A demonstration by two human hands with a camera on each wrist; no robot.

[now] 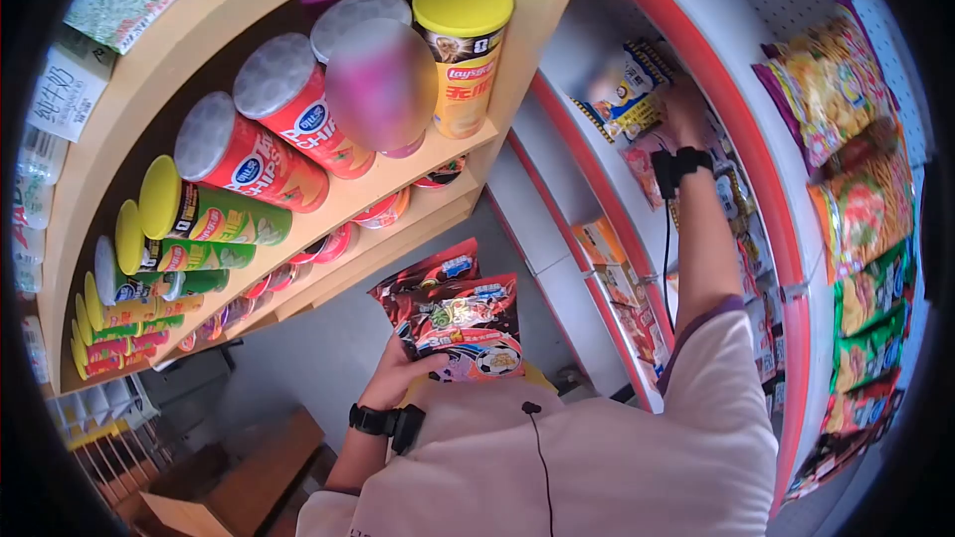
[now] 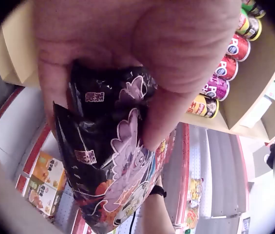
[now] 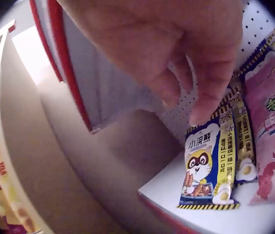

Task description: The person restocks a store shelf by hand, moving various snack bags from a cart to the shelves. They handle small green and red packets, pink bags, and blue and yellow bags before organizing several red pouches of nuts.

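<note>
Two black-and-red snack bags (image 1: 468, 323) are gripped in my left hand (image 1: 398, 375), thumb across the front. In the left wrist view the dark bags (image 2: 113, 165) overlap, each with a pink cartoon figure, and the fingers go behind them. My right hand (image 1: 684, 117) reaches into the white shelf on the right. A blue-and-white snack packet (image 3: 203, 168) with a raccoon face stands upright there, striped at top and bottom. One fingertip (image 3: 200, 114) is right at its top edge; the other fingers are bent above and left of it, apart from its front.
Similar packets (image 3: 246, 146) stand behind the raccoon one, beside a pink bag (image 3: 274, 131). Red-edged shelf boards (image 1: 786, 239) curve along the right, with noodle bags (image 1: 846, 89) beyond. Chip canisters (image 1: 463, 60) line the wooden shelf (image 1: 517, 129) at left.
</note>
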